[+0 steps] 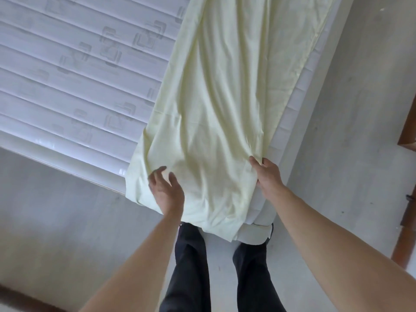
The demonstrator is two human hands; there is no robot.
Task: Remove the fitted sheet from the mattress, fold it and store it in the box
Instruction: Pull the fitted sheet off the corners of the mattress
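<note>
— What's hidden?
— The right hand (267, 176) pinches the fitted sheet (216, 109) at its edge, fingertips buried.
— And the left hand (166, 190)?
— Spread, resting on the sheet; bare mattress (74, 82) beyond it, floor (56, 210) beneath.

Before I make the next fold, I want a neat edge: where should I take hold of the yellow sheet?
Probably at its two near corners, coming from the foot end. The sheet lies as a long strip on the mattress, its near end overhanging. The right hand already pinches the right edge; the left hand is open over the left side.
</note>
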